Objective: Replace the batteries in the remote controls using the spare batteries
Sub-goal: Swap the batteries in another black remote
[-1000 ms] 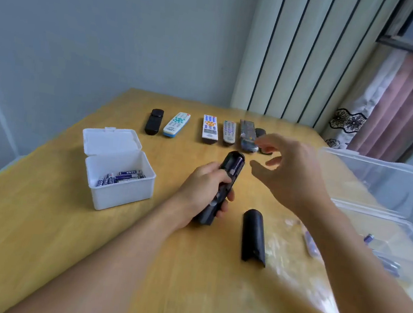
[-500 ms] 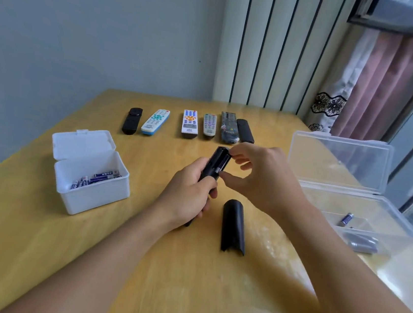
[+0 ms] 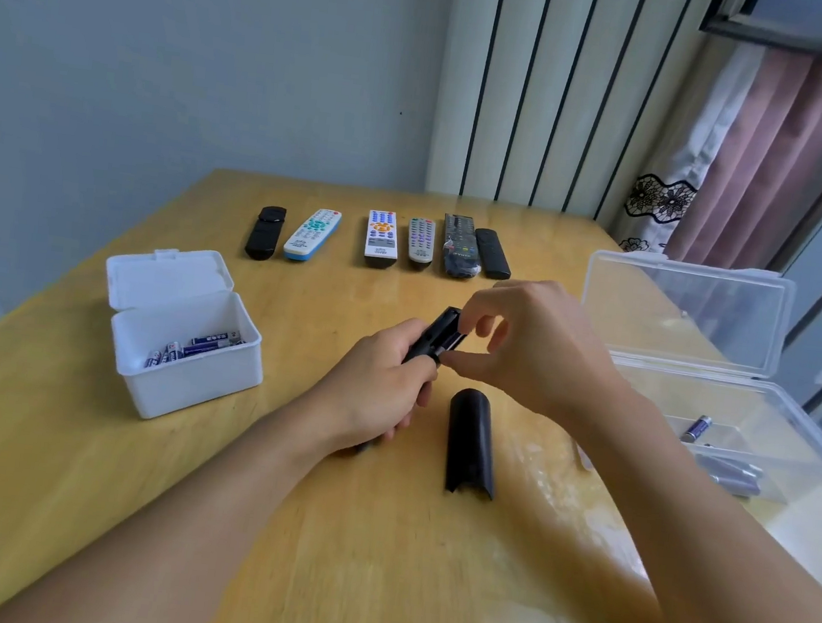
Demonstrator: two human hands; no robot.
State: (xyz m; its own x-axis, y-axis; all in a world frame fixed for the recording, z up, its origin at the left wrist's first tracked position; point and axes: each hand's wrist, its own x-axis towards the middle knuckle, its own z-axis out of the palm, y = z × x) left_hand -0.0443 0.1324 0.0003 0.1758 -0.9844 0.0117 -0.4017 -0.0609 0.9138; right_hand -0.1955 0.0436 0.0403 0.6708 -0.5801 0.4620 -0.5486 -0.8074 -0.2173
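A person's left hand grips a black remote above the table's middle, steadying it while right fingertips pinch at a battery in its open compartment, the cover lying nearby.

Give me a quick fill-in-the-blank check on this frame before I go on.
1. The left hand grips a black ____.
2. The loose black cover lies on the ____.
3. The row at the far edge holds ____ remotes.
4. The white box has its lid ____, with batteries inside.

Missing words: remote; table; six; open
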